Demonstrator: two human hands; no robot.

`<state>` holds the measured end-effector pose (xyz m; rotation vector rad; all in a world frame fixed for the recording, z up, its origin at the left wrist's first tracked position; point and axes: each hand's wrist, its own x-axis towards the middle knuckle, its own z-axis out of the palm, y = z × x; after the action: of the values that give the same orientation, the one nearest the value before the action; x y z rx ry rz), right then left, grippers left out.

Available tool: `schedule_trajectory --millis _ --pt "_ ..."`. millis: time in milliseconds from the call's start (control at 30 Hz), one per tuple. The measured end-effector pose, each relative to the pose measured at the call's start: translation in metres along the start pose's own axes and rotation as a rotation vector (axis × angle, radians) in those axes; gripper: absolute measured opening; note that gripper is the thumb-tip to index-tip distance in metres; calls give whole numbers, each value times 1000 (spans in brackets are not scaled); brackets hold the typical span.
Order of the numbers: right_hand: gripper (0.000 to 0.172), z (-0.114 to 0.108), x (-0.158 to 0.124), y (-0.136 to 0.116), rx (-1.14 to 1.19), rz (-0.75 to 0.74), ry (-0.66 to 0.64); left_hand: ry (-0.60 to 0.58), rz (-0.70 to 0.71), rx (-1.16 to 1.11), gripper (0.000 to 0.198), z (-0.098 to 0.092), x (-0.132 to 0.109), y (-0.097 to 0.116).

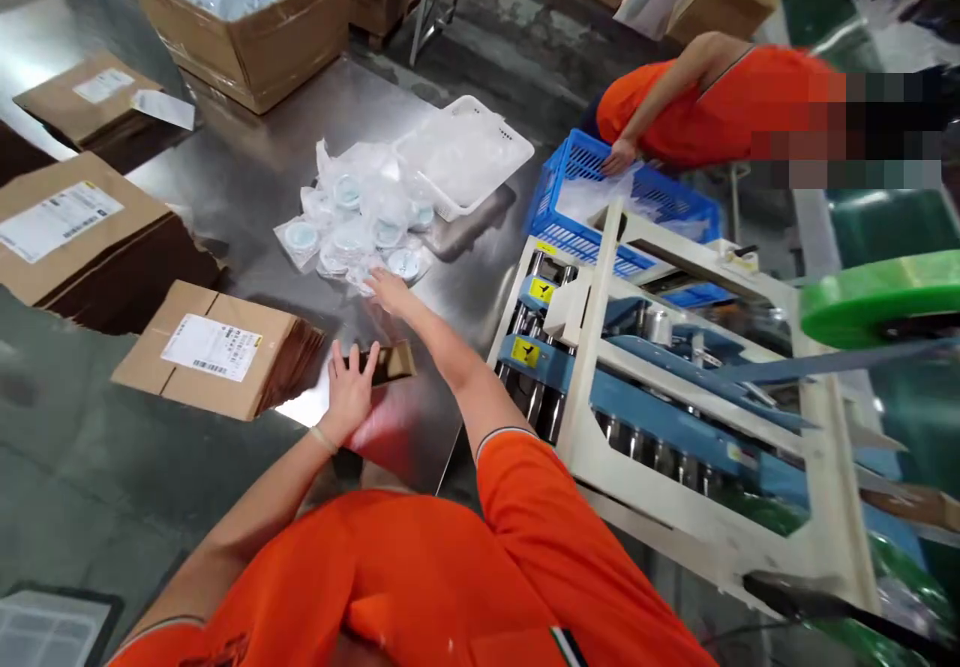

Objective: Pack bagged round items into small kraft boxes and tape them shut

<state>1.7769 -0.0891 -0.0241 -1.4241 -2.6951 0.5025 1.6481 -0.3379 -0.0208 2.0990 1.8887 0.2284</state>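
Note:
My left hand (349,395) is spread, its fingers apart, beside a small open cardboard box (395,361) on the steel table (255,182). Whether the fingers touch the box is hard to tell. Stretched out ahead of it, my right hand (391,293) reaches the near edge of a pile of clear plastic bags (349,239) with round white and light-blue items inside. Its fingers look extended, with nothing visibly gripped. Right behind the pile lies a tilted white plastic basket (516,152) with clear bags in it.
Flat cardboard stacks (217,342) with labels lie at left. A large carton (292,52) of round items stands behind. At right are a taping machine (585,387) with rollers, a green tape roll (885,292), a blue crate (551,182) and a co-worker (720,107) reaching into it.

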Motion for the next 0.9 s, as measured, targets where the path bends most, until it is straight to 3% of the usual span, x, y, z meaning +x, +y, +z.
schedule_trajectory --millis 67,133,233,300,400,567,667,767,833,900 --pt "75 7 30 -3 -60 -36 -74 6 7 -17 87 7 0 -4" --pt "84 13 48 -6 -86 -32 -100 3 31 -40 86 11 1 -9" --pt "65 11 53 -7 -54 -17 -55 0 91 -58 86 11 4 -16" --pt "55 3 41 -7 11 18 -52 13 100 -83 87 10 6 -20" --pt "56 -13 -11 -6 175 59 38 16 107 -189 90 8 13 -24" --pt "57 -24 -177 -16 230 63 371 -50 291 -457 86 18 39 -16" --pt "47 -18 -250 -38 210 18 296 -48 314 -574 94 31 58 -1" --pt "39 -12 -258 -50 220 120 59 -27 402 -594 94 44 69 10" --pt "30 -10 -238 -47 243 226 -71 39 512 -554 86 49 72 11" --pt "17 -10 -214 -42 303 266 -116 103 597 -463 73 49 73 9"
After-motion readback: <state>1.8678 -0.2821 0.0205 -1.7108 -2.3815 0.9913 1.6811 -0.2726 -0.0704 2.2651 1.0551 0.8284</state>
